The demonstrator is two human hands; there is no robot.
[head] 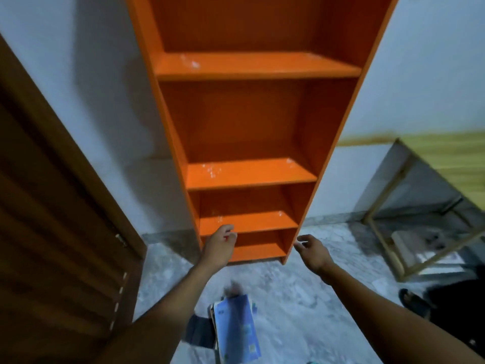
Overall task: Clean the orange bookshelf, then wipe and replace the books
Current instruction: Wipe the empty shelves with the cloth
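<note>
Nearest our feet, on the marbled grey floor, we see a stack of books with a blue cover on top, lying beside a dark item that we cannot identify. Above the stack, both of our forearms extend forward. Our left hand is in front of the lower-left edge of the orange bookshelf; its fingers are loosely curled and grip nothing, and motion blur hides whether they touch the shelf. Our right hand hovers just beside the lower-right corner, fingers slightly spread and relaxed, holding nothing. Beyond the hands, the bookshelf stands against a white wall; its 5 visible shelves hold no books, and 3 show pale specks. Left is a brown door; right is a wooden-framed table.
</note>
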